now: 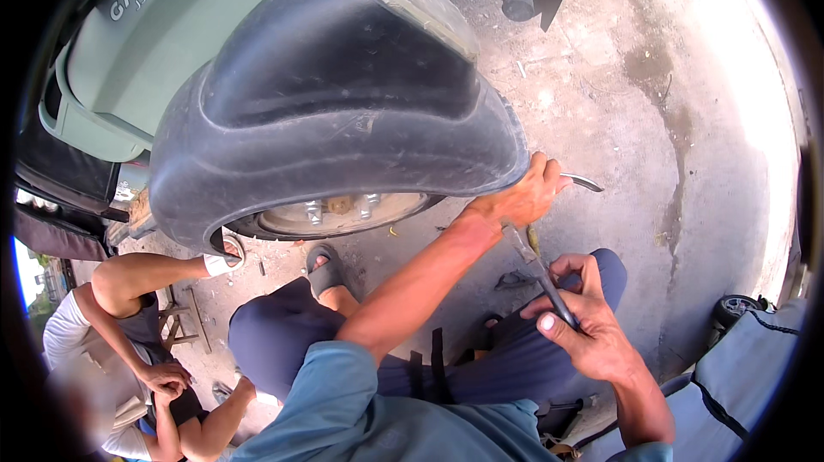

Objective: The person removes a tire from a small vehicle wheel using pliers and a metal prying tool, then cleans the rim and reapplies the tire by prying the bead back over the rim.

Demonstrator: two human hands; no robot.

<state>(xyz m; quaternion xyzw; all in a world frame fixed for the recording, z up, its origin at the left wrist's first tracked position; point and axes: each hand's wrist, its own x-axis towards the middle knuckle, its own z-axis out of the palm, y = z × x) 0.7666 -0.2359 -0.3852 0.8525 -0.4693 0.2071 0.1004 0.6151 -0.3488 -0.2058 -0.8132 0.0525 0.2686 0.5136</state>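
A large black mudguard covers the top of a wheel, whose rim and hub show below its lower edge. At the mudguard's right end, my left hand is closed round a curved, shiny metal lever; its tip sticks out past the fingers, and the rest is hidden. Nearer to me, my right hand grips a dark metal bar with a pale, flat end. That end points up toward my left wrist; whether they touch, I cannot tell.
The green vehicle body rises at the upper left. At the lower left, another person sits with hands clasped, beside a small wooden stool. A grey cover and a small black wheel are at the lower right.
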